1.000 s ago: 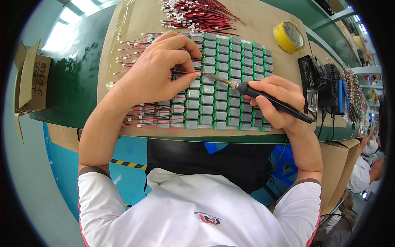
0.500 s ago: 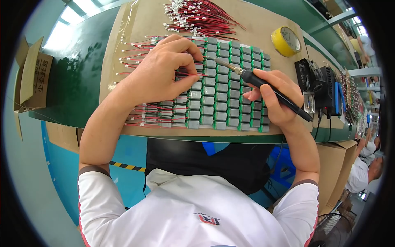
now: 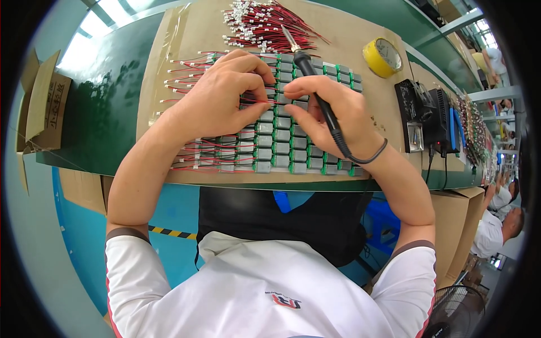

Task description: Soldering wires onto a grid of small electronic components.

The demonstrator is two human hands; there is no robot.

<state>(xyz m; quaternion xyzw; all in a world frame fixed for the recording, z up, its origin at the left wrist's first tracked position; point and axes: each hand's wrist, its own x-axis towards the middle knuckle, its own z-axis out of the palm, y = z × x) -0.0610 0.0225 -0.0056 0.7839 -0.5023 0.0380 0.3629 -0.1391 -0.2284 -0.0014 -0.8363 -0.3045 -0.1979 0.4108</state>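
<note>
My left hand [image 3: 236, 93] rests over the left part of rows of small grey blocks with green ends [image 3: 282, 135]. Its thumb and forefinger are closed on a thin red wire [image 3: 256, 101] at one block; the exact pinch is partly hidden. A black-handled soldering iron [image 3: 324, 104] lies across my right hand [image 3: 341, 112], held against the palm side. Its metal tip points away from me, above the far end of the rows. The right thumb and forefinger reach toward the left fingertips, slightly apart from each other. Red and black leads with white connectors [image 3: 194, 70] stick out leftward.
A heap of red and black wires with white connectors [image 3: 265, 25] lies beyond the rows on the cardboard sheet [image 3: 197, 28]. To the right are a yellow tape roll [image 3: 382, 57] and a black soldering station [image 3: 437, 118]. An open carton [image 3: 48, 107] stands far left.
My right hand has moved left toward the left hand, and the soldering iron has swung from pointing left at the blocks to pointing away from me. My left hand stays in place.
</note>
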